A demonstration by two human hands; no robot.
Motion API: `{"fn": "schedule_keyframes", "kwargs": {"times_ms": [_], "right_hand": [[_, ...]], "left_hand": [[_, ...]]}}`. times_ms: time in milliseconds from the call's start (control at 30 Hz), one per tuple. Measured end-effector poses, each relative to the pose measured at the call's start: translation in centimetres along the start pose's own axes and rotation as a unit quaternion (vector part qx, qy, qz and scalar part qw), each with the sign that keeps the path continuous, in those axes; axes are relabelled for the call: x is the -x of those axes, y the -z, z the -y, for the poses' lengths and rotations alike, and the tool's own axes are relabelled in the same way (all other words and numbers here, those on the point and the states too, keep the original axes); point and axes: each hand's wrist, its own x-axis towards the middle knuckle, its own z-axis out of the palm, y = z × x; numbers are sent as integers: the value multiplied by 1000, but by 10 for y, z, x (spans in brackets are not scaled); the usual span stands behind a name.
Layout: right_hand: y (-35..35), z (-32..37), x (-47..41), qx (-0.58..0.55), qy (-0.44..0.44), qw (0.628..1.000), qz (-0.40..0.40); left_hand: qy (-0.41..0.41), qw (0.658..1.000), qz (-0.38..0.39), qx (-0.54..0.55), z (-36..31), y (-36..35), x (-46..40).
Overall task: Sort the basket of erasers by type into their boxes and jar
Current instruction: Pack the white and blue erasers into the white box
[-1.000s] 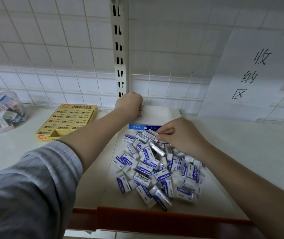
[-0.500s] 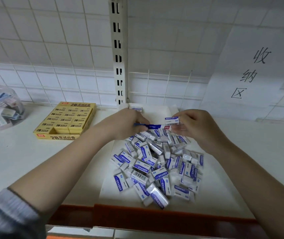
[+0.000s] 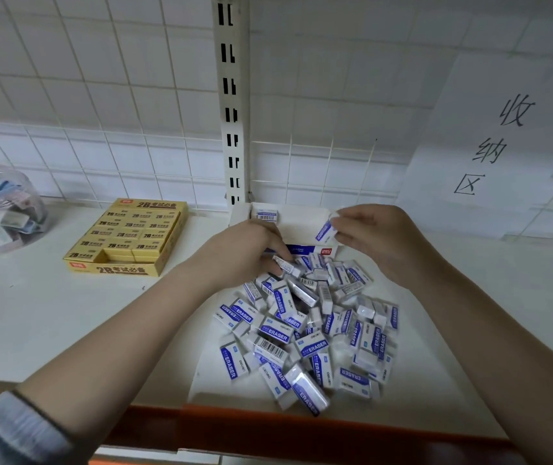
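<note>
The right hand point(image 3: 379, 243) pinches one eraser point(image 3: 326, 229) over the white box point(image 3: 301, 219) at the far end, ready to file it. The left hand point(image 3: 244, 253) curls into the pile point(image 3: 308, 330) nearer, gripping another eraser point(image 3: 285, 263).

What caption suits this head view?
Right hand holds a blue-and-white wrapped eraser over the white cardboard box; left hand reaches into the eraser pile.

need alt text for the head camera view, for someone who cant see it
A right hand pinches a blue-and-white wrapped eraser over an open white cardboard box, while the left hand grips another from the loose pile of matching erasers on a white shelf. A yellow eraser box and clear plastic jar sit to the left.
</note>
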Motion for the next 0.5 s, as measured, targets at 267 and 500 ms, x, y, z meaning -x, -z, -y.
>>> {"fn": "schedule_keyframes", "kwargs": {"times_ms": [267,500], "right_hand": [[-26,9,-52,110,-31,990,82],[-44,-7,-87,296,18,950,102]], "left_hand": [[76,993,-54,72,0,4,19],[127,966,-170,150,6,5,42]]}}
